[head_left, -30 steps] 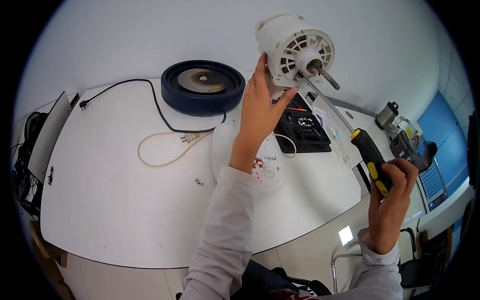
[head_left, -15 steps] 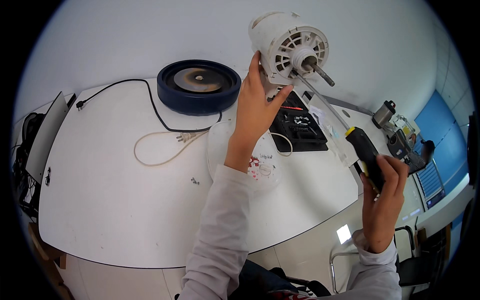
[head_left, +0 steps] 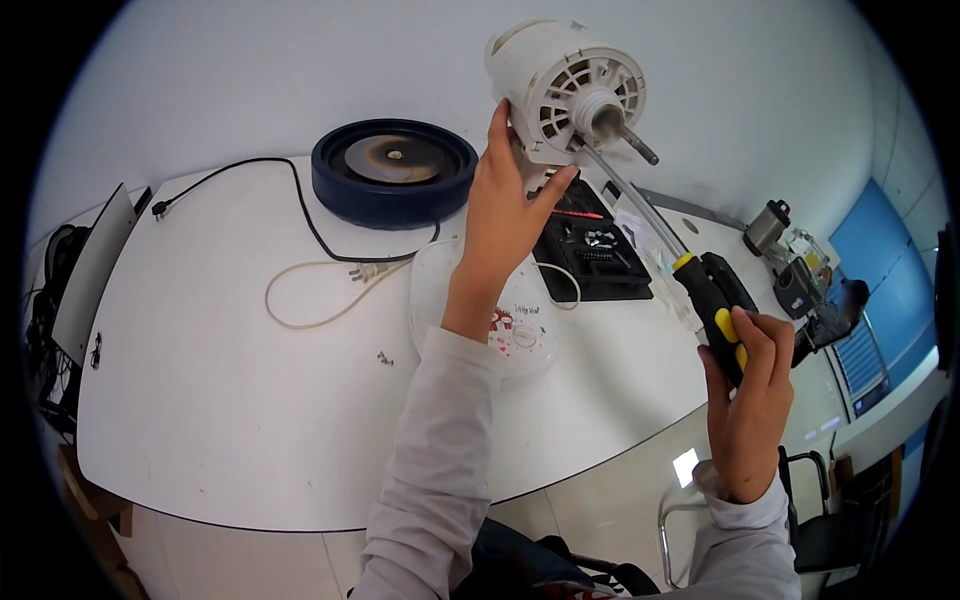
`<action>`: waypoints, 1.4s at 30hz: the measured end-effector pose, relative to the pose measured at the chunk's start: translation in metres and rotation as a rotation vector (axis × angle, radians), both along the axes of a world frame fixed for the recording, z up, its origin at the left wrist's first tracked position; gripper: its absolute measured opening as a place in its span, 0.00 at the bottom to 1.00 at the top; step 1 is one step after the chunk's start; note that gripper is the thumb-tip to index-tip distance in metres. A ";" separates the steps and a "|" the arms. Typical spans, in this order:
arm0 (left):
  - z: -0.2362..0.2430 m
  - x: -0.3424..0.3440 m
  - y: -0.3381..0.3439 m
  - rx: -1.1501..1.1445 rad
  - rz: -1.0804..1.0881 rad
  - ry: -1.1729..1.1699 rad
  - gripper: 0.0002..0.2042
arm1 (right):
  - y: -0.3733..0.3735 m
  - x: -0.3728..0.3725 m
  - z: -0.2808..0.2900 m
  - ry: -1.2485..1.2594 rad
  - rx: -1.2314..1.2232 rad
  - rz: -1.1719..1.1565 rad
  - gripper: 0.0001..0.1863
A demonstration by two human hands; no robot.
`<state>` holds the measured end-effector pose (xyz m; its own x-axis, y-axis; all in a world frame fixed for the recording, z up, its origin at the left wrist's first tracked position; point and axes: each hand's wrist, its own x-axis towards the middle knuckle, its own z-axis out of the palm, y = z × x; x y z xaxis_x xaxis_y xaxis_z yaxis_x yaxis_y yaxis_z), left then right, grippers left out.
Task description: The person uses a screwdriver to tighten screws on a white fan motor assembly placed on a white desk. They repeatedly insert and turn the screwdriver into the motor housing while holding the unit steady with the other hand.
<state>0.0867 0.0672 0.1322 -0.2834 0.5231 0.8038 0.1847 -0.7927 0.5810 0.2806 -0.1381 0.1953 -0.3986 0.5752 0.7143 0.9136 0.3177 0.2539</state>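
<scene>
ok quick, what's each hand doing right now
Left hand: holding the white motor, thumb spread out.
Right hand: closed around the screwdriver by its handle.

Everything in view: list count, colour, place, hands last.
Motor: 1, white, in left hand
Screwdriver: 1, black-yellow handle, in right hand
Round base: 1, dark blue, table rear
Power cord: 1, black, front-left of base
Plug cord: 1, cream, mid-table
Tool case: 1, black, right rear
Decorated item: 1, white, under left forearm
Metal pieces: several, silver, mid-table
Table: 1, white, centre
Panel: 1, grey, far left
Flask: 1, silver-black, far right
Left hand: 1, light sleeve, on motor
Right hand: 1, light sleeve, on screwdriver
</scene>
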 end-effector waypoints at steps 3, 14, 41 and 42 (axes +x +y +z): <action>0.000 0.004 0.001 0.006 0.010 0.008 0.42 | -0.002 -0.003 -0.001 0.031 -0.063 -0.008 0.25; -0.002 0.007 0.003 -0.006 0.020 -0.019 0.42 | 0.010 -0.001 -0.013 1.733 -1.664 0.795 0.19; 0.002 0.005 -0.004 0.009 -0.028 -0.016 0.41 | 0.015 0.026 0.012 0.136 -0.091 0.145 0.23; 0.002 0.005 -0.003 0.016 -0.032 -0.020 0.41 | 0.016 0.025 0.012 0.137 -0.089 0.145 0.22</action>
<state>0.0920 0.0640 0.1340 -0.2829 0.5190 0.8066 0.1478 -0.8073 0.5713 0.3058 -0.1221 0.2075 -0.3844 0.5823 0.7164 0.8808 0.4637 0.0957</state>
